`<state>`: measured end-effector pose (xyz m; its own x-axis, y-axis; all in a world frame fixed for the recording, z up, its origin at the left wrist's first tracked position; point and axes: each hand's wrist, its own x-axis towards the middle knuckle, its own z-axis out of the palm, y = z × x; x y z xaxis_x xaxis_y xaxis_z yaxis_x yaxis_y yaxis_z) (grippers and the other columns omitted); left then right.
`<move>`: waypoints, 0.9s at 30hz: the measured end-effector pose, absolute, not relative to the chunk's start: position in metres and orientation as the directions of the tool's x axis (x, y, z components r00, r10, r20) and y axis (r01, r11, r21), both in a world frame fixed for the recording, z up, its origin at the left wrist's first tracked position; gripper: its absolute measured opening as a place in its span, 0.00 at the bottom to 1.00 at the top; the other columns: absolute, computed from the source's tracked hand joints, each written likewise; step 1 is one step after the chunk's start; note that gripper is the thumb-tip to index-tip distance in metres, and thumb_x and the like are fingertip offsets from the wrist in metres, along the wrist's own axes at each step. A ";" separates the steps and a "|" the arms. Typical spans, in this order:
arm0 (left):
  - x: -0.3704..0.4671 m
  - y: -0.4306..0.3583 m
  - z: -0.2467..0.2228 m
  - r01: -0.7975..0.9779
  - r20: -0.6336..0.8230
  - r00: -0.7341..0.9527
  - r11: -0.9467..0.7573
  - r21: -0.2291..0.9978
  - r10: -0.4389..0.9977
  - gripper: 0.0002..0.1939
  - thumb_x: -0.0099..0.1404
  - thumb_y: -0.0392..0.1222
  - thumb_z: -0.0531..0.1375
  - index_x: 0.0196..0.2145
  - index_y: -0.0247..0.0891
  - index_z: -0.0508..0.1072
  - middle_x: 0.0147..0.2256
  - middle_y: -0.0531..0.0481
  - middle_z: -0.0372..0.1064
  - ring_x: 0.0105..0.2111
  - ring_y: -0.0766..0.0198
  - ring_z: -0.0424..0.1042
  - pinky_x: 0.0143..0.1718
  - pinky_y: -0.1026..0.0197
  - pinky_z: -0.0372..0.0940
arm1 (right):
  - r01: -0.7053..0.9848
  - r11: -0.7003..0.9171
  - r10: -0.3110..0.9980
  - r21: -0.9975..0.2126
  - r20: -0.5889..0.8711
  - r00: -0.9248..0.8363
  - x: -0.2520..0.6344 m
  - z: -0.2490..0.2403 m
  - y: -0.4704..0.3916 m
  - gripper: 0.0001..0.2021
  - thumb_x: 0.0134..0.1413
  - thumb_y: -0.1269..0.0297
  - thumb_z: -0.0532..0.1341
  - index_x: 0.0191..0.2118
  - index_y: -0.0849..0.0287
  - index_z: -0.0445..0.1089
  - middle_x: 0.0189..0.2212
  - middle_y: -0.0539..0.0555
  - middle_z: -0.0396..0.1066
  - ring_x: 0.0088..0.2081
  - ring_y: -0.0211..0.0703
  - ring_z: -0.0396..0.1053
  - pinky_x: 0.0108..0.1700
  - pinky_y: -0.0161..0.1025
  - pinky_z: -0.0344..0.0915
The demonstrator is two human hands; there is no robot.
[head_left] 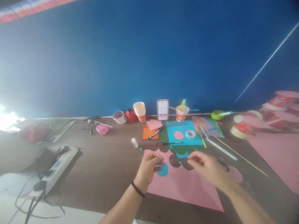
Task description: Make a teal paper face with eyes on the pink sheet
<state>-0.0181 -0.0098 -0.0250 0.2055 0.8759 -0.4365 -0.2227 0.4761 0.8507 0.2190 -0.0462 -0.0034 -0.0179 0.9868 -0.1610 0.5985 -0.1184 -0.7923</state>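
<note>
My left hand (151, 165), with a dark band on the wrist, is closed in a pinch over a pink sheet with a scalloped cut edge (184, 186). A blue paper disc (163, 170) shows just below its fingertips; whether they touch it I cannot tell. To the right, my right hand (206, 166) has its thumb and fingers drawn together above the sheet. Anything in either pinch is too small to make out. Between the hands lies a blue paper scrap (182, 155). A pink paper disc (234, 175) lies partly hidden behind my right forearm.
A glue stick (135, 142), a black pen (169, 143) and a tape roll (190, 134) lie beyond my hands. Paper cups (139, 111) and a phone-like screen (163, 109) stand by the blue wall. Left is a power strip (57, 168); joined red cups (244, 129) sit right.
</note>
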 end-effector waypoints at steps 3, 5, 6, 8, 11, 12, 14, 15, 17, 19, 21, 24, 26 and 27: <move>-0.017 -0.027 -0.036 -0.254 -0.491 0.215 0.534 0.806 0.844 0.13 0.46 0.45 0.67 0.24 0.34 0.69 0.26 0.50 0.69 0.25 0.67 0.69 0.23 0.68 0.61 | 0.405 -0.031 0.984 -0.914 -0.100 -0.150 0.160 -0.013 -0.050 0.11 0.53 0.57 0.56 0.39 0.57 0.68 0.33 0.51 0.72 0.34 0.42 0.68 0.35 0.35 0.62; -0.016 -0.035 -0.040 -0.295 -0.485 0.208 0.528 0.797 0.849 0.14 0.47 0.46 0.67 0.25 0.34 0.70 0.25 0.50 0.68 0.25 0.67 0.68 0.24 0.68 0.62 | 0.363 -0.030 0.986 -0.931 -0.088 -0.144 0.138 -0.022 -0.048 0.10 0.51 0.59 0.57 0.36 0.59 0.68 0.29 0.51 0.71 0.30 0.41 0.67 0.32 0.35 0.61; -0.016 -0.038 -0.041 -0.315 -0.478 0.211 0.522 0.792 0.853 0.14 0.47 0.46 0.67 0.26 0.33 0.70 0.24 0.51 0.67 0.25 0.68 0.68 0.24 0.69 0.62 | 0.357 -0.033 0.986 -0.933 -0.089 -0.143 0.132 -0.026 -0.047 0.09 0.51 0.60 0.57 0.35 0.59 0.68 0.28 0.50 0.71 0.29 0.40 0.66 0.31 0.34 0.61; -0.017 -0.042 -0.040 -0.347 -0.471 0.229 0.523 0.779 0.852 0.14 0.48 0.46 0.67 0.25 0.33 0.71 0.23 0.51 0.67 0.25 0.69 0.67 0.23 0.70 0.61 | 0.366 -0.044 0.986 -0.930 -0.100 -0.136 0.127 -0.029 -0.046 0.07 0.50 0.61 0.57 0.32 0.59 0.67 0.26 0.50 0.70 0.26 0.38 0.65 0.30 0.34 0.60; -0.018 -0.046 -0.038 -0.370 -0.464 0.282 0.541 0.755 0.840 0.13 0.49 0.45 0.67 0.25 0.33 0.71 0.25 0.50 0.67 0.26 0.69 0.67 0.23 0.71 0.60 | 0.389 -0.032 0.987 -0.921 -0.092 -0.135 0.128 -0.027 -0.047 0.07 0.51 0.62 0.56 0.28 0.59 0.66 0.24 0.49 0.69 0.25 0.38 0.63 0.29 0.34 0.59; -0.018 -0.046 -0.038 -0.370 -0.462 0.299 0.547 0.751 0.835 0.13 0.49 0.45 0.67 0.25 0.33 0.71 0.25 0.50 0.67 0.27 0.69 0.68 0.23 0.71 0.60 | 0.392 -0.020 0.987 -0.920 -0.080 -0.138 0.130 -0.025 -0.048 0.07 0.51 0.62 0.56 0.27 0.59 0.66 0.24 0.49 0.69 0.25 0.37 0.63 0.29 0.34 0.59; -0.019 -0.047 -0.038 -0.357 -0.463 0.308 0.552 0.754 0.831 0.13 0.50 0.45 0.67 0.26 0.33 0.72 0.26 0.49 0.68 0.27 0.68 0.68 0.24 0.71 0.61 | 0.397 -0.001 0.989 -0.918 -0.059 -0.135 0.134 -0.024 -0.049 0.07 0.52 0.63 0.55 0.27 0.59 0.65 0.24 0.49 0.68 0.25 0.37 0.63 0.29 0.33 0.59; -0.019 -0.047 -0.039 -0.347 -0.466 0.298 0.549 0.760 0.833 0.13 0.51 0.46 0.67 0.27 0.33 0.73 0.26 0.49 0.68 0.28 0.68 0.68 0.24 0.71 0.61 | 0.407 0.002 0.991 -0.913 -0.053 -0.123 0.137 -0.025 -0.049 0.07 0.52 0.63 0.54 0.28 0.59 0.65 0.24 0.49 0.68 0.26 0.37 0.63 0.29 0.33 0.59; -0.020 -0.047 -0.038 -0.333 -0.470 0.265 0.538 0.775 0.842 0.13 0.51 0.47 0.67 0.28 0.33 0.74 0.27 0.49 0.68 0.28 0.68 0.68 0.25 0.70 0.62 | 0.485 0.001 0.992 -0.874 -0.059 -0.109 0.147 -0.027 -0.049 0.07 0.54 0.64 0.53 0.29 0.59 0.65 0.26 0.50 0.69 0.26 0.38 0.64 0.29 0.33 0.59; -0.023 -0.046 -0.037 -0.338 -0.469 0.238 0.525 0.781 0.850 0.14 0.51 0.48 0.67 0.27 0.33 0.74 0.27 0.49 0.68 0.27 0.69 0.68 0.24 0.70 0.62 | 0.620 0.012 0.986 -0.784 -0.094 -0.138 0.158 -0.030 -0.049 0.08 0.54 0.65 0.52 0.30 0.58 0.66 0.27 0.50 0.71 0.28 0.38 0.66 0.29 0.32 0.58; -0.025 -0.044 -0.035 -0.351 -0.474 0.217 0.522 0.777 0.853 0.14 0.50 0.48 0.67 0.27 0.33 0.74 0.27 0.50 0.68 0.25 0.70 0.67 0.23 0.71 0.61 | 0.727 0.028 0.975 -0.686 -0.142 -0.171 0.168 -0.034 -0.050 0.07 0.53 0.67 0.53 0.29 0.58 0.67 0.26 0.50 0.71 0.28 0.38 0.67 0.29 0.32 0.56; -0.027 -0.043 -0.035 -0.372 -0.493 0.196 0.530 0.762 0.848 0.14 0.48 0.46 0.69 0.28 0.33 0.74 0.27 0.50 0.68 0.24 0.71 0.66 0.22 0.71 0.62 | 0.794 0.022 0.975 -0.607 -0.161 -0.150 0.177 -0.040 -0.051 0.05 0.48 0.70 0.56 0.25 0.58 0.68 0.23 0.50 0.71 0.26 0.39 0.67 0.27 0.33 0.53; -0.027 -0.043 -0.037 -0.384 -0.495 0.200 0.533 0.754 0.845 0.14 0.48 0.45 0.69 0.28 0.33 0.74 0.28 0.50 0.68 0.24 0.71 0.66 0.23 0.71 0.62 | 0.822 0.015 0.980 -0.570 -0.154 -0.125 0.180 -0.043 -0.052 0.05 0.46 0.71 0.58 0.24 0.58 0.67 0.22 0.51 0.70 0.26 0.41 0.67 0.28 0.34 0.52; -0.027 -0.043 -0.038 -0.392 -0.490 0.204 0.529 0.752 0.848 0.13 0.48 0.44 0.69 0.28 0.32 0.74 0.28 0.50 0.69 0.24 0.71 0.66 0.23 0.71 0.62 | 0.830 0.012 0.981 -0.557 -0.154 -0.117 0.181 -0.044 -0.052 0.04 0.46 0.72 0.58 0.25 0.57 0.68 0.22 0.51 0.71 0.27 0.42 0.68 0.28 0.34 0.53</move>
